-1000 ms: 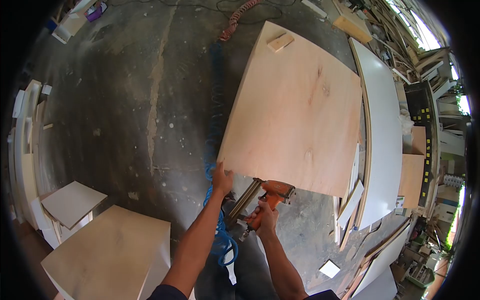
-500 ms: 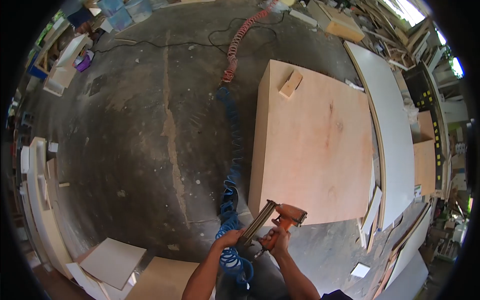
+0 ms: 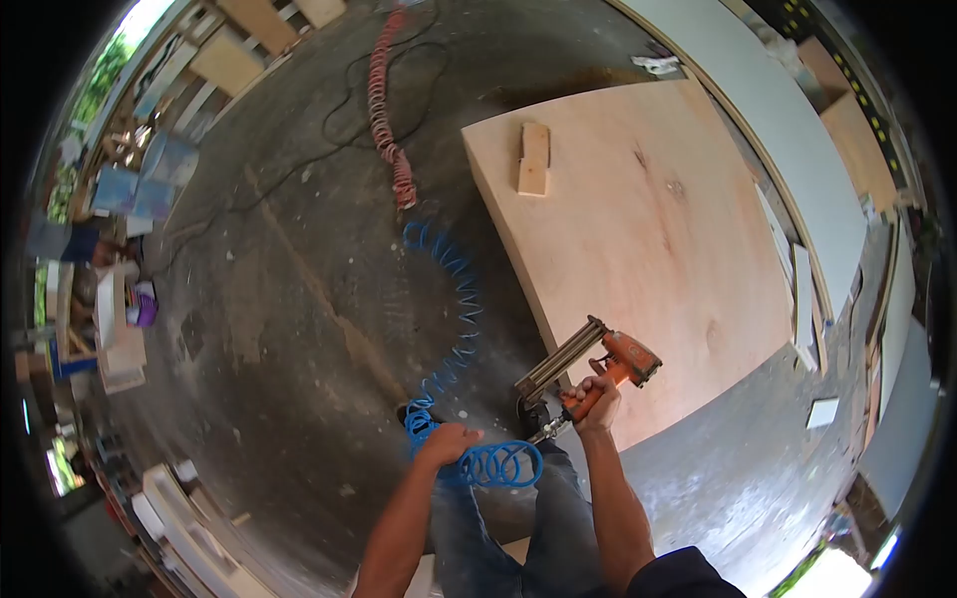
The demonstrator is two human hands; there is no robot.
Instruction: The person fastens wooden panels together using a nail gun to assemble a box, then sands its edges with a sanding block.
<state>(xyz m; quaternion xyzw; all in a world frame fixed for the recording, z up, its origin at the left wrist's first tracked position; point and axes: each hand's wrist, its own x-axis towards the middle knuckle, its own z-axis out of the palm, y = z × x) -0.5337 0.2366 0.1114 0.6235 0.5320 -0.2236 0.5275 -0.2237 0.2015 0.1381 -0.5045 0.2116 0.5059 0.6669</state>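
Observation:
An orange nail gun (image 3: 630, 354) with a long metal magazine is in my right hand (image 3: 595, 401), whose fingers wrap its handle. It is held over the near left edge of a large plywood box (image 3: 638, 239). My left hand (image 3: 451, 445) is closed around part of the blue coiled air hose (image 3: 498, 465), low in front of my legs. Loops of the hose show on both sides of that hand, and its near end meets the metal fitting under the gun's handle. A small wooden block (image 3: 534, 171) lies on the far left part of the box top.
The blue hose runs across the concrete floor (image 3: 299, 389) to a red coiled hose (image 3: 382, 100). A long white panel (image 3: 797, 130) and narrow strips lie right of the box. At far left are blue bins (image 3: 150, 184) and part of another person (image 3: 70, 242).
My left hand has left the nail gun's magazine and now grips the hose. The gun has moved up and right in view with my right hand, while the view has turned.

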